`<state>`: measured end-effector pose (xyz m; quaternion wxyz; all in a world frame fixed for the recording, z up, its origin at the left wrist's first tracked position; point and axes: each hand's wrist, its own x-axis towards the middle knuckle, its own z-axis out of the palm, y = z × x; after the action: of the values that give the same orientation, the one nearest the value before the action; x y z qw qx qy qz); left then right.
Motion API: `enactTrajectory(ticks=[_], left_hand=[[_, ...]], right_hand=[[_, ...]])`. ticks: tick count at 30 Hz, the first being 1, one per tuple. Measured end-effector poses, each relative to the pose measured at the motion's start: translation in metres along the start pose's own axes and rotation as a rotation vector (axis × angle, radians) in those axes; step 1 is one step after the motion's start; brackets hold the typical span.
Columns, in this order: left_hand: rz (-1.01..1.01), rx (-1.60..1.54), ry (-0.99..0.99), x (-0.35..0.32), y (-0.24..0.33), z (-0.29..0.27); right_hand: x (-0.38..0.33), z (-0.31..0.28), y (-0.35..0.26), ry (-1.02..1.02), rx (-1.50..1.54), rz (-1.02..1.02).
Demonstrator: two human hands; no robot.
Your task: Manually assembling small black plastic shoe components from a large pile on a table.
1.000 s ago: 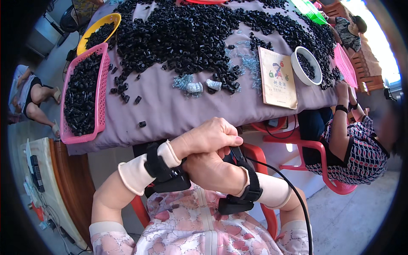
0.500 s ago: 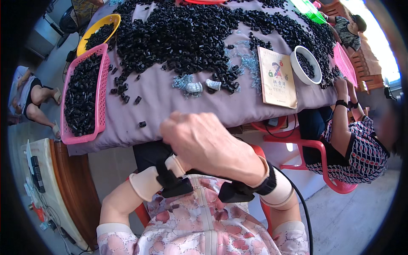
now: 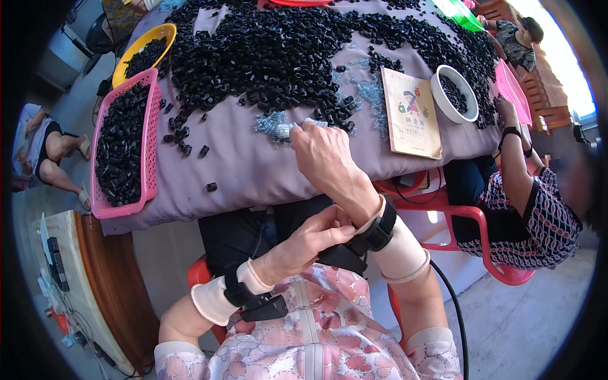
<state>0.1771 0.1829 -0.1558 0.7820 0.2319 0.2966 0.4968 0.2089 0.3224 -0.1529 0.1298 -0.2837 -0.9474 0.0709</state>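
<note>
My right hand [image 3: 324,154] reaches to the table's near edge, fingers closed over a small white roll [image 3: 315,121] that shows just past the fingertips. Left of it lies another small white ribbed roll [image 3: 284,130], beside a clump of pale blue springs [image 3: 269,121]. My left hand [image 3: 304,246] is nearer my body, thumb and fingers apart, touching the right wrist by its black strap [image 3: 380,233]. Nothing shows in the left hand. Behind the right hand spreads a large pile of small black caps [image 3: 266,57]; more blue springs [image 3: 369,95] lie to its right.
A pink basket [image 3: 152,126] and a yellow bowl [image 3: 117,76], both with black parts, stand on the left. A worn booklet [image 3: 411,136] and a white bowl [image 3: 437,95] are at right. Another person's hand [image 3: 506,113] works by a pink basket [image 3: 514,92]; a red chair [image 3: 484,237] stands there.
My right hand has moved forward from over my lap to the white roll on the table. The left hand, hidden behind it before, now shows at the right wrist.
</note>
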Motion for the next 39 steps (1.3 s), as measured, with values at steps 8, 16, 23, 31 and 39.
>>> enactTrajectory(ticks=[8,16,23,31,39], left_hand=[[-0.193,-0.043,0.004,-0.013,0.027,0.007],[-0.146,0.257,0.194,-0.015,0.042,-0.008],[-0.17,0.322,0.207,-0.019,0.044,-0.019],[-0.275,0.489,0.174,-0.028,0.051,-0.019],[-0.386,0.258,0.103,-0.039,0.05,-0.029]], right_hand=[[-0.004,0.016,0.012,0.037,-0.114,-0.026],[-0.016,0.023,0.001,0.043,0.281,0.208],[-0.046,0.023,-0.015,0.02,1.088,0.551],[-0.084,0.013,-0.017,0.179,0.67,0.345],[-0.123,-0.024,-0.032,-0.105,0.512,-0.038]])
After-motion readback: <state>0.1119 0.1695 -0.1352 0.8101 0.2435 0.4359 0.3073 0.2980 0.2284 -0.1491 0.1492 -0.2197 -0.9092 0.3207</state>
